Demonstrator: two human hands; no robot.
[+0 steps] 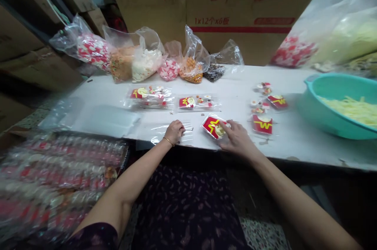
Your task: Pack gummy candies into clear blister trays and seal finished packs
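My left hand (175,132) is closed at the front of the table, its fingers pinched on the edge of a clear plastic sleeve (159,134) that lies flat. To its right, my right hand (236,136) grips a small red fries packet (212,126) with a yellow zigzag mark and pale pieces, in clear wrap. Beyond my hands lie a filled clear pack (186,103) and a small pile of similar packs (140,93). Two more red packets (262,125) rest right of my right hand, with small wrapped pieces (259,105) beside them.
Knotted bags of small coloured pieces (147,63) line the table's back. A turquoise basin (312,104) of pale yellow strips stands at the right. Flat clear sleeves (108,120) lie at the left, above a box of filled packs (59,179). A large carton (165,2) stands behind.
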